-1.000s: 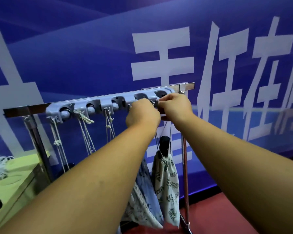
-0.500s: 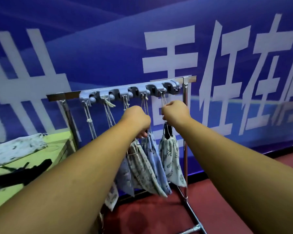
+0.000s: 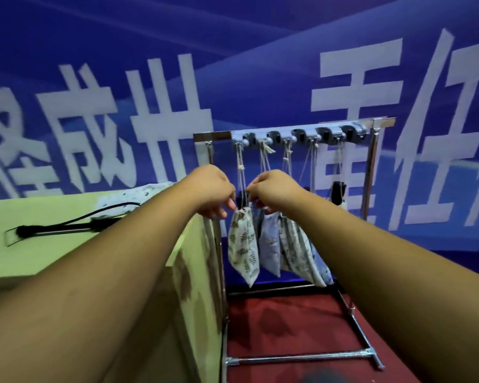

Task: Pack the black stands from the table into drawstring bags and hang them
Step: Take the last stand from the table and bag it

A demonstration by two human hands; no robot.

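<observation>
Before a blue banner (image 3: 260,78), cloth bags (image 3: 244,244) hang from a chrome rack (image 3: 370,172).

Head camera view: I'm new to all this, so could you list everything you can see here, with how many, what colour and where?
rack: one, shiny metal, on the floor right of the table
hook rail: one, grey-blue, along the rack's top bar
hanging bags: five by their cords, white and blue prints, under the rail; something black pokes from the rightmost, which is mostly hidden by the right arm
black stand: one, black, lying flat on the table
loose bag: one, white print, at the table's far edge
table: one, yellow-green, left
banner: one, blue with white characters, behind everything
floor: red, under the rack
left hand: by the leftmost bag's neck; grip unclear
right hand: beside it, at the cords; grip unclear
</observation>
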